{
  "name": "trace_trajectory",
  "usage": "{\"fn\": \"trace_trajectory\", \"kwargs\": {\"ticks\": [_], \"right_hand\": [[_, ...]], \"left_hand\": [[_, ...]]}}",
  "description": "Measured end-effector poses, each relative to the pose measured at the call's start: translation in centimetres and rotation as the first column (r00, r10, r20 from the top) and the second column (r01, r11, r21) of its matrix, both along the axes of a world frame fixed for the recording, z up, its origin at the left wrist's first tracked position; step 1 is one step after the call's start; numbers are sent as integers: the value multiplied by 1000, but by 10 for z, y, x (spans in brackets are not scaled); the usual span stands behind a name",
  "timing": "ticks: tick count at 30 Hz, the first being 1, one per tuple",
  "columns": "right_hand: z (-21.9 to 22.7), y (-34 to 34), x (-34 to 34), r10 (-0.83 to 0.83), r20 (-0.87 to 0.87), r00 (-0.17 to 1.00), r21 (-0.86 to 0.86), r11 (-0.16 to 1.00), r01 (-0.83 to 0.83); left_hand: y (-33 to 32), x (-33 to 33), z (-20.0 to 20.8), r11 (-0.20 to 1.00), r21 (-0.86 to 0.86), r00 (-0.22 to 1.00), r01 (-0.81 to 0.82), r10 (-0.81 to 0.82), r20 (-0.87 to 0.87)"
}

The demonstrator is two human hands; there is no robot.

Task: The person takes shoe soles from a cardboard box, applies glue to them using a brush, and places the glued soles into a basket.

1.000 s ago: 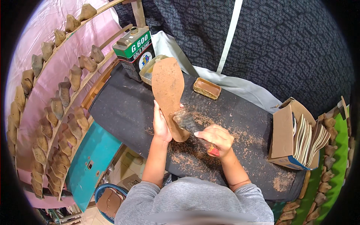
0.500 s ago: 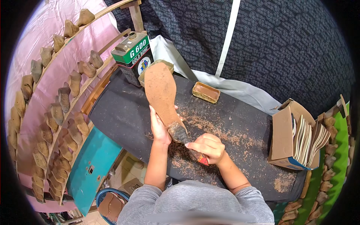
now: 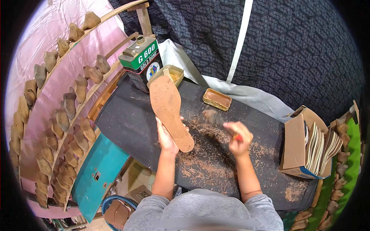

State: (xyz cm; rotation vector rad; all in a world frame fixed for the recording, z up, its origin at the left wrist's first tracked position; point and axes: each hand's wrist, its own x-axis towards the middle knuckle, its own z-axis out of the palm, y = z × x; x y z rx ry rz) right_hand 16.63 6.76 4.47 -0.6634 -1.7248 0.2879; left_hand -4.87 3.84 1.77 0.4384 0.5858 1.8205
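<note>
A tan shoe sole (image 3: 167, 107) rests in my left hand (image 3: 167, 136), its broad end pointing away and its rounded heel end near me. My fingers are closed around its narrow middle. My right hand (image 3: 239, 139) grips a paintbrush (image 3: 214, 117) with a red handle; motion smears its bristles, which are off the sole. Beyond the brush stands a small rectangular tub (image 3: 217, 99) of brown stuff. Behind the sole's far end, a cut-open container (image 3: 177, 74) holds something yellowish.
A green and black metal can (image 3: 142, 63) stands at the table's far left corner. Brown shavings (image 3: 208, 169) litter the black table cover (image 3: 123, 111). At right, a cardboard box (image 3: 295, 148) holds several upright soles. Racks of wooden shoe lasts (image 3: 69, 102) flank both sides.
The brush has come off the sole's heel end and swung right, toward the brown tub, with my right hand. My left hand still holds the sole, now slightly lower in view.
</note>
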Motion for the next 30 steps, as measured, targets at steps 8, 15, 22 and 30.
{"fn": "trace_trajectory", "kwargs": {"ticks": [8,15,22,30], "right_hand": [[-26,64,-3,-218,-31,976,-156,965,210],[-22,56,-11,-190,-87,978,-170,970,173],[-46,89,-7,-242,23,970,-210,948,242],[-76,110,7,-254,114,960,-185,944,272]], "left_hand": [[-4,14,-5,995,-56,996,81,-80,32],[1,12,-7,996,-62,997,59,-55,55],[5,13,-6,995,-58,996,84,-82,41],[1,11,-5,994,-49,995,94,-91,51]]}}
